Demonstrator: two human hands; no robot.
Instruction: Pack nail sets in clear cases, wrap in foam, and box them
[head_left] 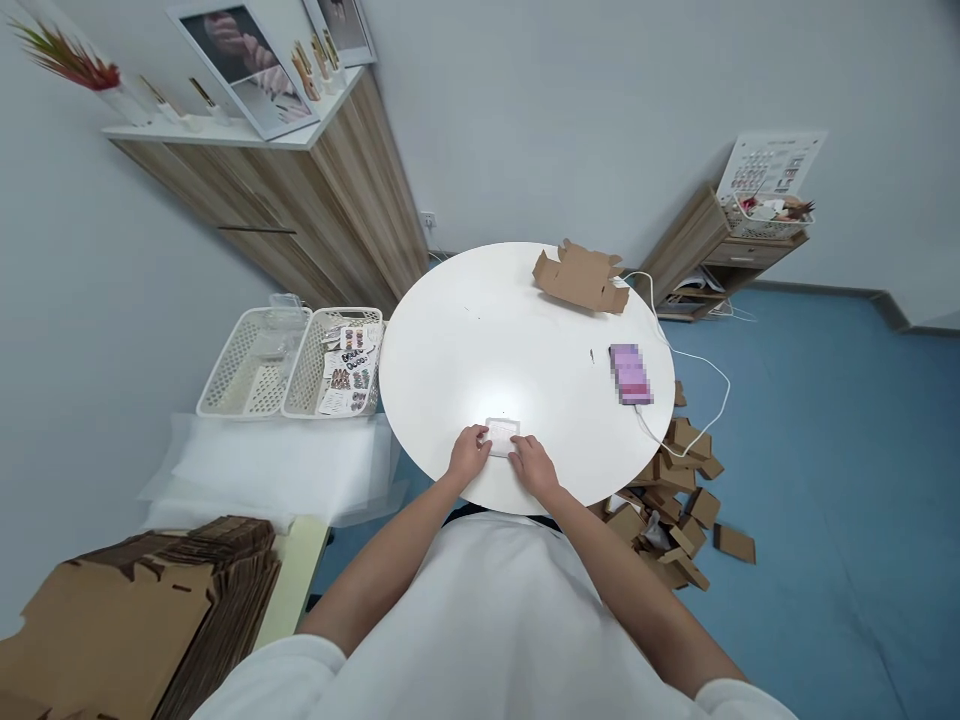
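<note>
- Whitish, plastic-looking flat case point(502, 424) lies on the bench point(450, 340), close to the bench edge at the person's side; its outline is almost square, so I cannot tell a long axis.
- Left hand point(469, 452) holds this case at its left edge and right hand point(534, 466) at its right edge, with bent fingers; neither hand is clearly nearer. How firm the grip is, I cannot tell.
- Under the case, the bench surface is smooth, white and rounded, with a bright reflection just beyond the case.
- Right of the case and farther, a purple flat device point(631, 374) rests; its face is blurred.
- Left of the case, off the bench, stand two perforated whitish baskets point(262, 398); the nearer contains printed cards point(352, 368).
- Beyond the case, to its right, is unfolded brown cardboard point(581, 277) with stiff flaps.
- Farthest, beyond the case to its left, stands a wood-grain cabinet point(367, 190).
</note>
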